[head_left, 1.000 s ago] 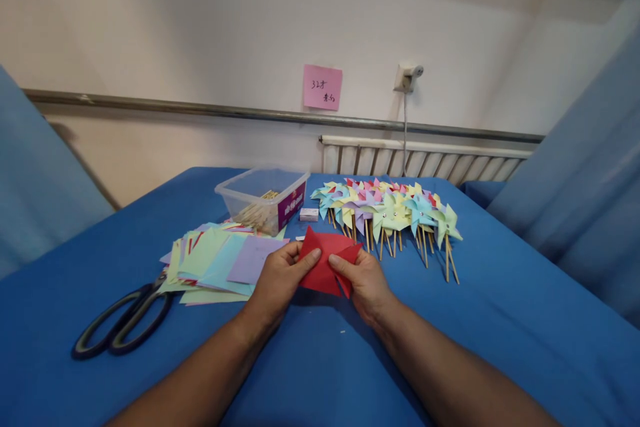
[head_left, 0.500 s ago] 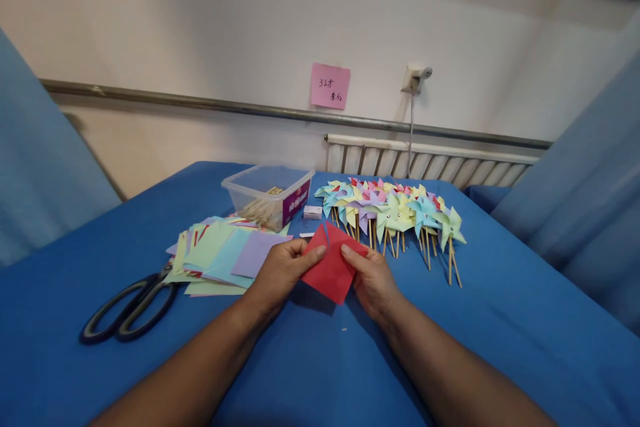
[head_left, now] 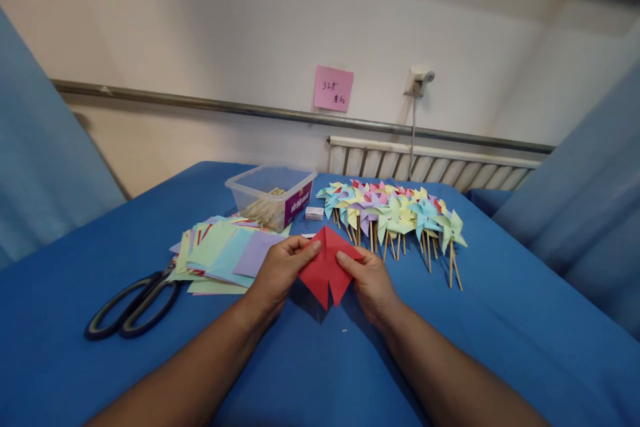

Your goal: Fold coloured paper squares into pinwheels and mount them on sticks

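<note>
The person in front of me is holding a square of red paper [head_left: 324,267] between both hands, just above the blue cloth [head_left: 500,353] of the table, with one corner pointing away and a slit opening the corner nearest the person. The left hand [head_left: 281,268] is pinching its left side, thumb lying on top and fingers tucking underneath; the right hand [head_left: 371,279] is gripping the right side in the same way, thumb tip pressing on the sheet near its middle. How the fingers are meeting below the paper I cannot tell. Beside the left hand, a loose pile of coloured paper [head_left: 217,253] is spreading over the cloth, and a pair of dark-handled scissors [head_left: 131,307] is lying with its blades running under the pile's edge. Behind the pile a clear plastic tub [head_left: 239,200] is holding thin wooden sticks [head_left: 267,205], with a small white box [head_left: 314,213] sitting just beside it. Beyond the right hand, many paper pinwheels [head_left: 397,212] on sticks are lying bunched together. On the wall behind, a pink note [head_left: 333,89] is hanging above a metal rail [head_left: 250,108].
</note>
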The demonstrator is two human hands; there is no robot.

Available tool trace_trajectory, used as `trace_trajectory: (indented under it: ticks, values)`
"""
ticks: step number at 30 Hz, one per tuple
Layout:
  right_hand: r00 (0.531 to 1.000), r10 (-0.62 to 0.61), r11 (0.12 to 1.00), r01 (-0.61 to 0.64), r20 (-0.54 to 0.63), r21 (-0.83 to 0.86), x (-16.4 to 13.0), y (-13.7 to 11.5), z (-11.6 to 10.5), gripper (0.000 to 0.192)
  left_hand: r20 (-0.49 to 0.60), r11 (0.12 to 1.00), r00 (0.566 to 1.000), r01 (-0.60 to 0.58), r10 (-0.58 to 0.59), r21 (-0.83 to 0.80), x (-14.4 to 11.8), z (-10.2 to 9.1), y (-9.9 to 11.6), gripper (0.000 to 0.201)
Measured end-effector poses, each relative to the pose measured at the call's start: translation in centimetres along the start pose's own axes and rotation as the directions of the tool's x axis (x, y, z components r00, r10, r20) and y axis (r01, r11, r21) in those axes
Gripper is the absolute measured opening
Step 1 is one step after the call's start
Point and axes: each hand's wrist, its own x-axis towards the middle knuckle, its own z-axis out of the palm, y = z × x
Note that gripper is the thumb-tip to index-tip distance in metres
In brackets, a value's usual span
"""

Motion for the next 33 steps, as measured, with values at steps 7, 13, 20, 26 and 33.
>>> trace_trajectory:
  ticks: [7, 13, 20, 26, 33]
  values:
    - [0.996, 0.008, 0.996, 0.000, -0.084, 0.087, 0.4, 0.1, -0.3, 0.028, 0.074, 0.945, 0.994, 0.098, -0.078, -0.312, -0.5, 0.5, 0.4, 0.019]
    - [0.973, -0.082, 0.992, 0.101, -0.214, 0.081, 0.7, -0.2, -0.4, 0.030, 0.279, 0.892, 0.948, 0.253, -0.151, -0.375, -1.1, 1.0, 0.5, 0.032]
    - [0.976, -0.111, 0.992, 0.121, -0.189, 0.046, 0.2, -0.3, -0.2, 0.029, 0.229, 0.916, 0.955, 0.256, -0.190, -0.309, -1.2, 1.4, 0.0, 0.026]
    - [0.985, -0.083, 0.996, 0.088, -0.154, 0.030, 0.3, -0.4, -0.3, 0.026, 0.179, 0.909, 0.964, 0.246, -0.195, -0.337, -0.9, 1.2, 0.2, 0.027]
    - [0.994, -0.044, 0.999, 0.046, -0.102, 0.017, 0.1, -0.3, -0.2, 0.023, 0.167, 0.945, 0.970, 0.216, -0.178, -0.246, -1.1, 1.3, -0.1, 0.033]
